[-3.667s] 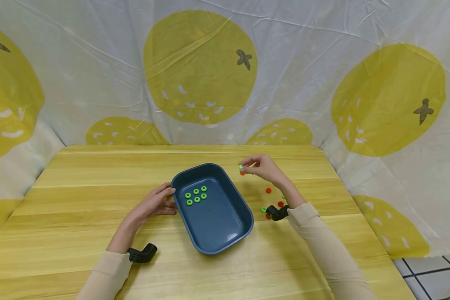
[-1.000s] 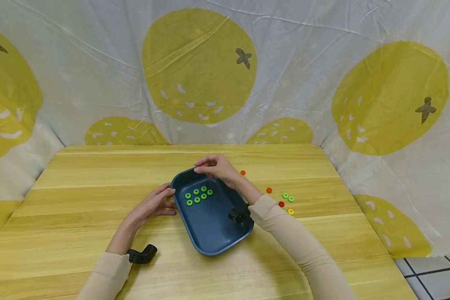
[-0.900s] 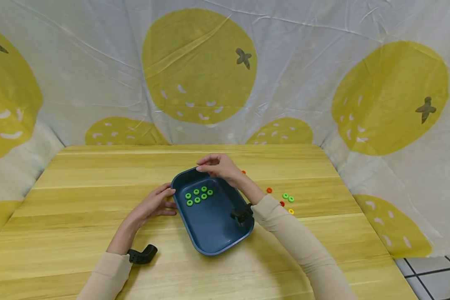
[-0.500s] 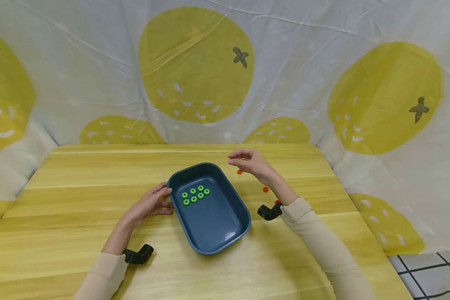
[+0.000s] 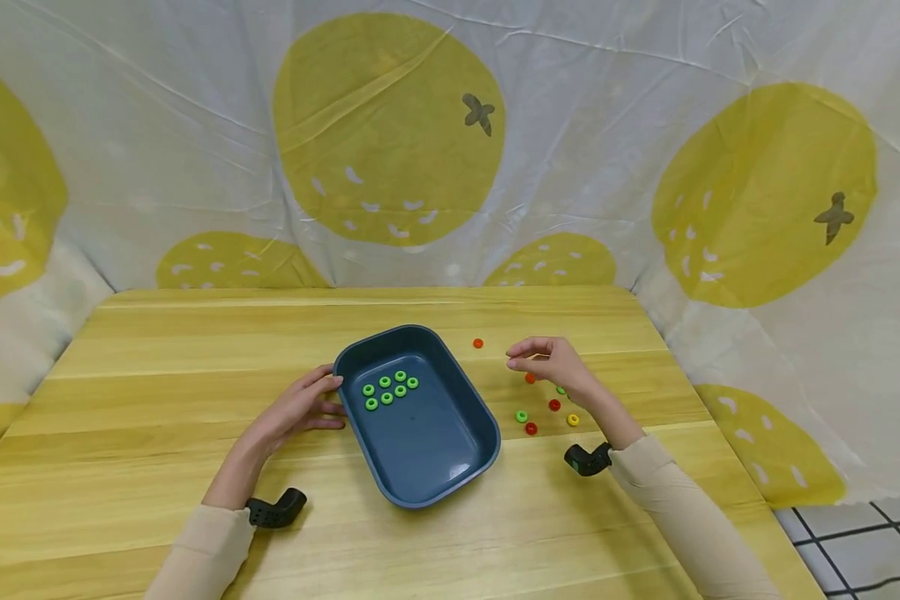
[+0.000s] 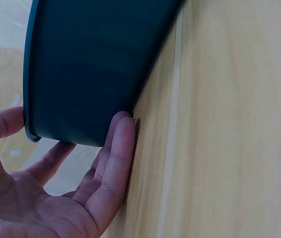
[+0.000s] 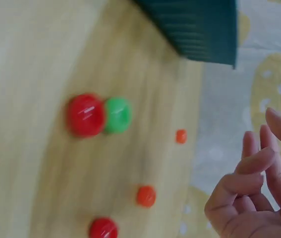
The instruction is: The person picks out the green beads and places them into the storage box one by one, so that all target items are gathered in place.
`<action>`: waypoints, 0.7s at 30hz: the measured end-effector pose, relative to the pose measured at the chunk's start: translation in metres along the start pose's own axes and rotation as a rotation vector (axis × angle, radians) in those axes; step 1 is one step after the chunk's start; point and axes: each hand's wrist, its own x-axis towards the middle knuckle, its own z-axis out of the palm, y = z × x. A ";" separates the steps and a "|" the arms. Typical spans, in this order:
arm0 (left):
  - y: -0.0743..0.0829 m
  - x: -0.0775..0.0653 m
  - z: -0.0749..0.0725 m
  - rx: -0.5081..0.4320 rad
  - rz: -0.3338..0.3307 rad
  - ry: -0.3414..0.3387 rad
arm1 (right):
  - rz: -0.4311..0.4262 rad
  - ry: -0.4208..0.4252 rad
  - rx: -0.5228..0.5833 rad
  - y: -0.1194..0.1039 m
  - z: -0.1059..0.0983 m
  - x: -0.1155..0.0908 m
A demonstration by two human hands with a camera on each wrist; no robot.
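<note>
A dark blue plastic bin (image 5: 427, 442) sits at the middle of the table, with several small green rings (image 5: 386, 398) grouped at its far left. My left hand (image 5: 303, 406) rests against the bin's left side. In the left wrist view its thumb meets the rim and its extended fingers lie along the outer wall. My right hand (image 5: 551, 364) hovers right of the bin over loose rings, fingers bent loosely with nothing between them. Under and near it are a green ring (image 5: 522, 416), red rings (image 5: 531, 428), a yellow ring (image 5: 573, 420) and orange rings (image 5: 477, 343).
The wooden table (image 5: 195, 333) ends at a hanging cloth (image 5: 570, 150) with yellow fruit print behind and at the sides. Each wrist wears a black camera mount (image 5: 277, 508). White floor tiles (image 5: 862, 542) show past the table's right edge.
Another green ring has joined those in the bin since the earliest frame. My right hand has left the bin and moved right and nearer, over the loose rings. The left hand stays put.
</note>
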 end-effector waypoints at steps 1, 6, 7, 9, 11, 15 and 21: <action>0.000 0.000 0.000 -0.001 -0.001 0.000 | -0.025 -0.003 -0.073 0.003 0.001 -0.003; -0.001 0.001 0.000 -0.006 -0.003 0.001 | -0.163 -0.034 -0.400 0.013 0.008 -0.017; 0.000 0.001 -0.001 -0.007 -0.003 0.001 | -0.180 -0.037 -0.443 0.014 0.010 -0.020; 0.000 0.001 -0.001 -0.009 -0.004 0.000 | -0.191 -0.034 -0.523 0.015 0.014 -0.024; 0.000 0.001 -0.001 -0.012 -0.004 -0.001 | -0.194 -0.025 -0.604 0.016 0.019 -0.027; 0.000 0.001 -0.002 -0.015 -0.007 0.000 | -0.163 -0.001 -0.740 0.016 0.027 -0.031; 0.000 0.001 -0.002 -0.014 -0.007 -0.006 | -0.114 0.010 -0.789 0.018 0.035 -0.033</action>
